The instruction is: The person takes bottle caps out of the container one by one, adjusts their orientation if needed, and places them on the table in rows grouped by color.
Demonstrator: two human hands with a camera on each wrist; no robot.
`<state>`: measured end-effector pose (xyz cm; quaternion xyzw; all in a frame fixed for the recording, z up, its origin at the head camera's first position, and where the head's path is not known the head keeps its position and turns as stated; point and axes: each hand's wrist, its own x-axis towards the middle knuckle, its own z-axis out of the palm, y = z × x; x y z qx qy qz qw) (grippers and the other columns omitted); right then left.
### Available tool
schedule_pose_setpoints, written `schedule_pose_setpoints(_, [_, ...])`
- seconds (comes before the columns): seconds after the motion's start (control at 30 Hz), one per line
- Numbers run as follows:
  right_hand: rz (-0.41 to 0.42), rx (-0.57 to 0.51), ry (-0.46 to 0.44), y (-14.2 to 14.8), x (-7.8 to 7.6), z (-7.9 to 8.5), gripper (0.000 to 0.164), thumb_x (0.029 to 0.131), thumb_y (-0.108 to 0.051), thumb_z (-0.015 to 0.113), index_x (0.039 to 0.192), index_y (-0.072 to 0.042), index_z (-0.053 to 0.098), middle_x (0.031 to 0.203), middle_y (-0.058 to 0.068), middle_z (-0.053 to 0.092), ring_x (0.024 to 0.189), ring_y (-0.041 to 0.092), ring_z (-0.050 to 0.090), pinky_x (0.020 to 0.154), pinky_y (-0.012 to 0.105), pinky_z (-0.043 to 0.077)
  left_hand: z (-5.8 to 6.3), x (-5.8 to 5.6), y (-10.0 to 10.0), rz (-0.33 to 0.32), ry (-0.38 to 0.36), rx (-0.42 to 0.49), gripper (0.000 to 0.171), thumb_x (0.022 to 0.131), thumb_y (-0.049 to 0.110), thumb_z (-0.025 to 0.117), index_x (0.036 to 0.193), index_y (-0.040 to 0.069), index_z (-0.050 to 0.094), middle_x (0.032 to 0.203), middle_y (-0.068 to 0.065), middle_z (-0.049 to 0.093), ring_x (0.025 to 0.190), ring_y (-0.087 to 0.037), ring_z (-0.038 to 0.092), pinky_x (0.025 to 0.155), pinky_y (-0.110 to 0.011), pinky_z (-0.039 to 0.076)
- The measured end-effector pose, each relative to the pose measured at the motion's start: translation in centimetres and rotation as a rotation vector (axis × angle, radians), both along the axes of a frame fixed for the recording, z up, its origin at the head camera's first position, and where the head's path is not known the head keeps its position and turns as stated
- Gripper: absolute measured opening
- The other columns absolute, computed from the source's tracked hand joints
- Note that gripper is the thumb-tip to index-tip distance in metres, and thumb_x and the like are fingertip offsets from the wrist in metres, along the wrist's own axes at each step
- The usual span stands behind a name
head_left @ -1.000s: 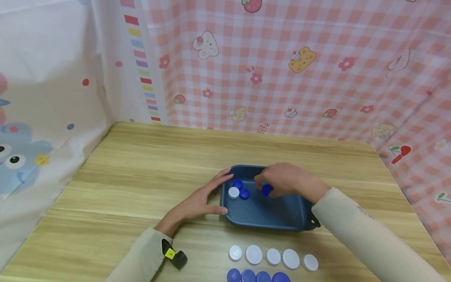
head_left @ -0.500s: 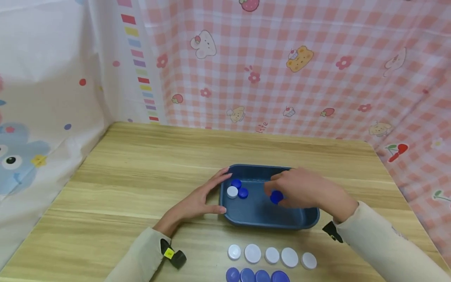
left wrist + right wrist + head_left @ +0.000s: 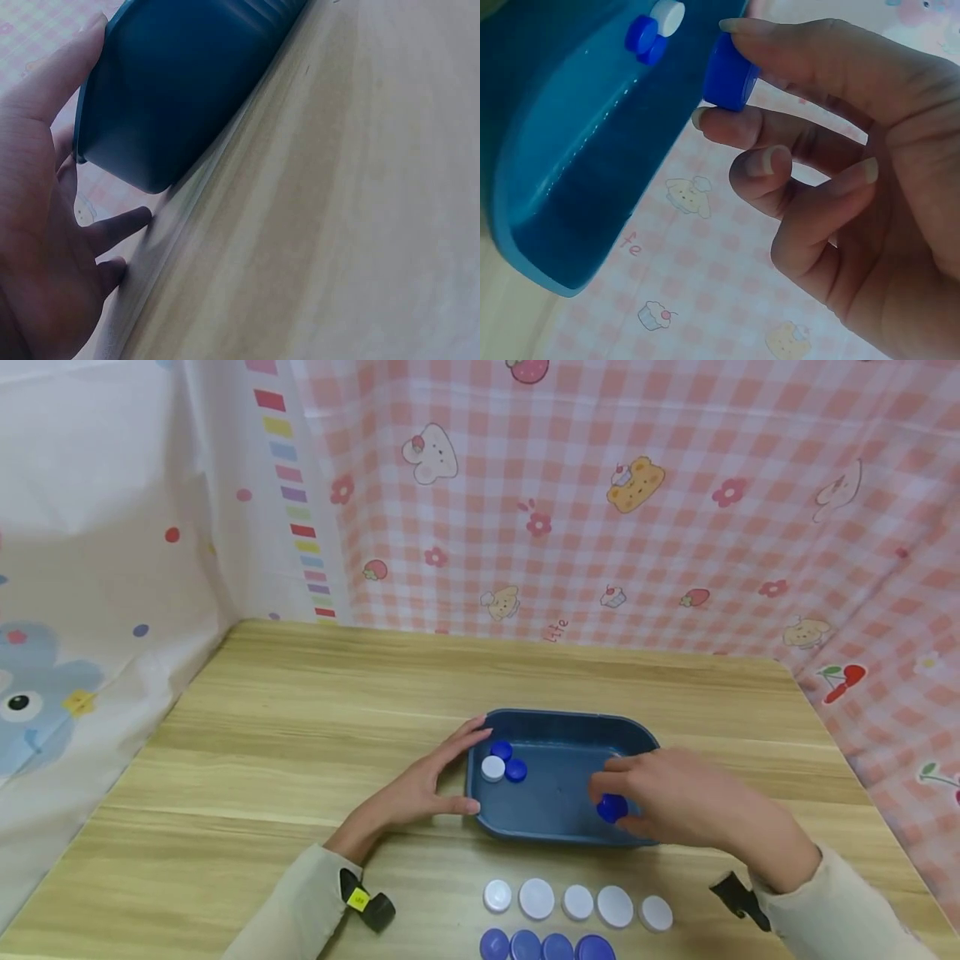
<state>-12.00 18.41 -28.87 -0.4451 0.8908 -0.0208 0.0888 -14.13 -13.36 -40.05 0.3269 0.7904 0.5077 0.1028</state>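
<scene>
My right hand [image 3: 690,797] pinches a blue bottle cap [image 3: 730,73] between thumb and forefinger, over the right end of a dark blue tray [image 3: 555,841]. In the right wrist view its other fingers curl loosely, clear of the cap. Spread along the tray's left end, my left hand [image 3: 420,789] touches the rim with its thumb [image 3: 79,56] and fingertips, all fairly straight. Inside the tray near that end, a white cap [image 3: 492,768] lies against two blue caps, one of them the nearer blue cap [image 3: 516,770].
On the wooden table [image 3: 300,710] in front of the tray runs a row of several white caps, among them a large white cap [image 3: 537,899]. Below it is a row of blue caps [image 3: 557,947], cut by the frame edge. A patterned curtain [image 3: 555,527] hangs behind.
My right hand has moved right and towards me with the blue cap, from the tray's middle to its right end. My left hand stays at the rim.
</scene>
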Motion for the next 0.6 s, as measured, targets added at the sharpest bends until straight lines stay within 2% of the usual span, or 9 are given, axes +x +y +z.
schedule_pose_setpoints(0.13, [0.001,-0.033,0.027,0.7,1.2,-0.3,0.029,0.075,-0.022,0.081,0.096,-0.028,0.062,0.079,-0.018,0.050,0.058,0.002,0.042,0.047,0.023,0.036,-0.4,-0.2,0.0,-0.001,0.007,0.005,0.084,0.081,0.017,0.076,0.151,0.018,0.029,0.160,-0.002,0.011,0.145,-0.021,0.008,0.111,-0.057,0.014])
schedule_pose_setpoints(0.2, [0.007,-0.042,0.054,1.1,1.8,-0.4,0.030,0.074,-0.022,0.082,0.096,-0.028,0.062,0.079,-0.018,0.048,0.058,0.002,0.041,0.048,0.023,0.035,-1.1,-0.5,0.0,0.005,0.019,0.004,0.085,0.081,0.014,0.076,0.151,0.018,0.029,0.160,0.000,0.010,0.145,-0.019,0.008,0.111,-0.057,0.014])
schedule_pose_setpoints(0.37, [0.020,-0.067,0.093,2.0,3.3,-0.7,0.030,0.072,-0.022,0.082,0.093,-0.027,0.060,0.076,-0.019,0.042,0.059,0.000,0.039,0.051,0.022,0.035,-3.3,-1.5,-0.1,0.018,0.061,-0.029,0.088,0.080,0.017,0.078,0.152,0.022,0.027,0.159,0.011,0.008,0.144,-0.012,0.008,0.111,-0.056,0.016])
schedule_pose_setpoints(0.47, [0.006,-0.080,0.068,2.4,4.0,-1.0,0.029,0.073,-0.022,0.081,0.093,-0.027,0.061,0.076,-0.020,0.042,0.060,-0.001,0.039,0.050,0.020,0.035,-3.8,-1.8,-0.2,0.012,0.063,-0.032,0.089,0.080,0.023,0.078,0.152,0.024,0.026,0.159,0.014,0.007,0.144,-0.012,0.008,0.111,-0.056,0.017])
schedule_pose_setpoints(0.6, [0.003,-0.104,0.017,2.7,4.9,-1.5,0.030,0.073,-0.021,0.082,0.095,-0.025,0.062,0.079,-0.020,0.044,0.063,-0.002,0.041,0.051,0.019,0.038,-3.9,-1.8,-0.3,0.010,0.055,-0.024,0.088,0.080,0.024,0.078,0.152,0.024,0.026,0.159,0.014,0.007,0.144,-0.012,0.008,0.110,-0.056,0.016])
